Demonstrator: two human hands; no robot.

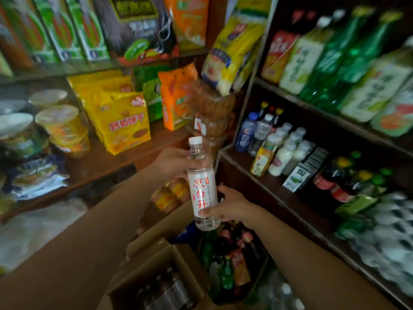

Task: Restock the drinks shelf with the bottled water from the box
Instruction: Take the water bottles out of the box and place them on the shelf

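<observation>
Held one clear plastic water bottle with white label (202, 184) upright: left hand (173, 163) gripping top, right hand (228, 205) gripping bottom, above brown cardboard box (156, 271).

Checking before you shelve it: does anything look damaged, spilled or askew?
Nothing stands out. The water bottle is capped, upright and intact, held by the left hand and right hand. The drinks shelf shows no spill.
</observation>
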